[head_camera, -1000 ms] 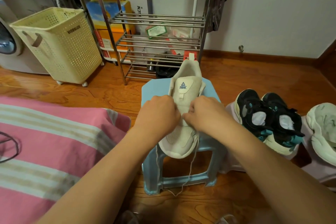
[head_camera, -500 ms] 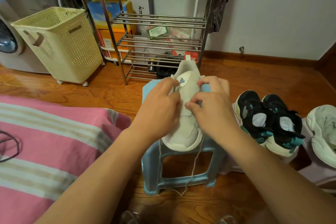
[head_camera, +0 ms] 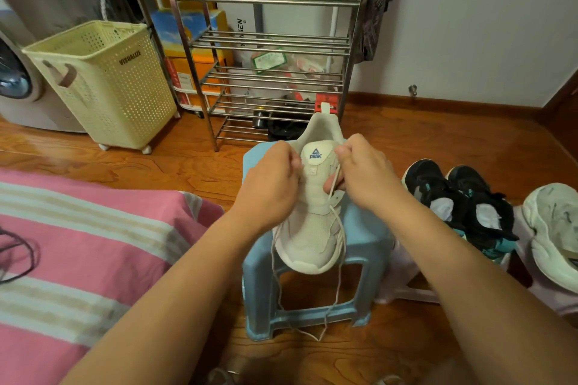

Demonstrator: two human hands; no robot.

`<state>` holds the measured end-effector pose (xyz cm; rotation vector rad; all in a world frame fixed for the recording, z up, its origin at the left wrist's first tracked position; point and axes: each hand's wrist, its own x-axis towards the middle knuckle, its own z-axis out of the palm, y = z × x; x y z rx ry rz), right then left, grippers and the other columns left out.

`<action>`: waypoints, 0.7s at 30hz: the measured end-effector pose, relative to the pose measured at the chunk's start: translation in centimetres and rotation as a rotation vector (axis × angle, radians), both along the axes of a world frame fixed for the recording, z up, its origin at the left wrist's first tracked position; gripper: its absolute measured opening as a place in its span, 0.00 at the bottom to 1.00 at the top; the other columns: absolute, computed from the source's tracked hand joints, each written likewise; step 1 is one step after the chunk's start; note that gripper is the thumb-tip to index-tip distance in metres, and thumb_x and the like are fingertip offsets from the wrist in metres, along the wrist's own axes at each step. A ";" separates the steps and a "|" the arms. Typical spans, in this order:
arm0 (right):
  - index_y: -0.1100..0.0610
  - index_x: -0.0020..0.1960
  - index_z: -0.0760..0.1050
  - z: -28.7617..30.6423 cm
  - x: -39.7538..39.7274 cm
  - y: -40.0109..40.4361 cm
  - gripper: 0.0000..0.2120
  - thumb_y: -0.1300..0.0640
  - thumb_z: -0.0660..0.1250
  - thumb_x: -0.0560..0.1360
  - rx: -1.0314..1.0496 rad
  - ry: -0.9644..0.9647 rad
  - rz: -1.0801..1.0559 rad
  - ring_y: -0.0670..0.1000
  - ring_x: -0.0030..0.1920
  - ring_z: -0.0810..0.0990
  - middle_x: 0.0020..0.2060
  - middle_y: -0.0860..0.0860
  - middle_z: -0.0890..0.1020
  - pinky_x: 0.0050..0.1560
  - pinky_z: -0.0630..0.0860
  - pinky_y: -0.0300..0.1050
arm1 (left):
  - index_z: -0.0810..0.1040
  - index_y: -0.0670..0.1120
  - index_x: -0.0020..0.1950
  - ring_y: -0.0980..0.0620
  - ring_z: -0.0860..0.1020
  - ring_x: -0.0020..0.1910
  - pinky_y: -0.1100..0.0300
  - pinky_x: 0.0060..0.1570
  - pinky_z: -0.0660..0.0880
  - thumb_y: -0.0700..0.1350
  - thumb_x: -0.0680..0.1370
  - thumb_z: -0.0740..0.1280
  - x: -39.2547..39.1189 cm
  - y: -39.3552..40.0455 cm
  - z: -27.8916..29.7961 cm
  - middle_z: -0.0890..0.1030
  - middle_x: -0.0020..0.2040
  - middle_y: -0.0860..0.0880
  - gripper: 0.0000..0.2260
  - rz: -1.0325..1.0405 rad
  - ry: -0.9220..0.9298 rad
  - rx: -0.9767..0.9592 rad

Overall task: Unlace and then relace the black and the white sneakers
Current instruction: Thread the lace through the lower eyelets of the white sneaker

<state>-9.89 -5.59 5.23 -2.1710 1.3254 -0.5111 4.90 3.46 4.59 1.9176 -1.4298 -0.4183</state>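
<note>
A white sneaker [head_camera: 312,222] sits on a blue stool [head_camera: 366,228], both hands at its collar: right hand [head_camera: 362,178] pinching the lace [head_camera: 339,247], left hand [head_camera: 269,187] curled, its grip hidden. Below the fingers lace ends dangle; whether unlacing or relacing is unclear. Black sneakers [head_camera: 463,206] wait beside.

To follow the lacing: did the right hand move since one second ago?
Yes. The right hand went up along the white sneaker, from its middle towards the tongue logo, away from the stool's near edge.
</note>
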 end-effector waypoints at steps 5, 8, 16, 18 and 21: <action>0.56 0.46 0.81 0.8 -0.7 0.4 0.07 0.55 0.67 0.80 0.176 -0.352 0.183 0.56 0.43 0.83 0.40 0.53 0.85 0.50 0.82 0.57 | 0.81 0.51 0.49 0.51 0.75 0.51 0.55 0.52 0.73 0.47 0.82 0.67 0.0 0.1 0.5 0.79 0.49 0.52 0.04 -0.126 0.019 -0.053; 0.53 0.41 0.82 0.2 -0.4 1.1 0.07 0.56 0.71 0.78 0.171 -0.473 0.157 0.47 0.35 0.78 0.34 0.49 0.82 0.41 0.77 0.46 | 0.83 0.48 0.48 0.54 0.77 0.41 0.58 0.45 0.75 0.45 0.82 0.68 -0.6 0.2 0.2 0.82 0.43 0.51 0.06 -0.077 0.300 -0.092; 0.61 0.48 0.83 -1.1 -0.3 1.5 0.03 0.62 0.72 0.76 0.370 -0.639 0.081 0.45 0.35 0.81 0.36 0.55 0.85 0.40 0.79 0.36 | 0.81 0.35 0.52 0.46 0.79 0.37 0.56 0.43 0.81 0.37 0.81 0.68 -0.8 0.2 -0.5 0.81 0.38 0.41 0.05 -0.024 0.863 -0.071; 0.62 0.50 0.83 -1.1 -0.4 1.3 0.03 0.63 0.72 0.76 0.389 -0.626 0.090 0.45 0.36 0.82 0.38 0.55 0.86 0.40 0.78 0.36 | 0.81 0.35 0.52 0.47 0.79 0.36 0.58 0.40 0.81 0.36 0.81 0.68 -0.9 0.2 -0.6 0.82 0.38 0.41 0.05 -0.024 0.863 -0.087; 0.62 0.48 0.83 -1.2 -0.3 1.1 0.03 0.61 0.72 0.77 0.389 -0.629 0.062 0.45 0.34 0.80 0.35 0.53 0.85 0.38 0.78 0.36 | 0.81 0.37 0.51 0.46 0.80 0.35 0.55 0.40 0.81 0.37 0.81 0.69 -1.1 0.1 -0.8 0.82 0.40 0.37 0.04 -0.025 0.792 -0.112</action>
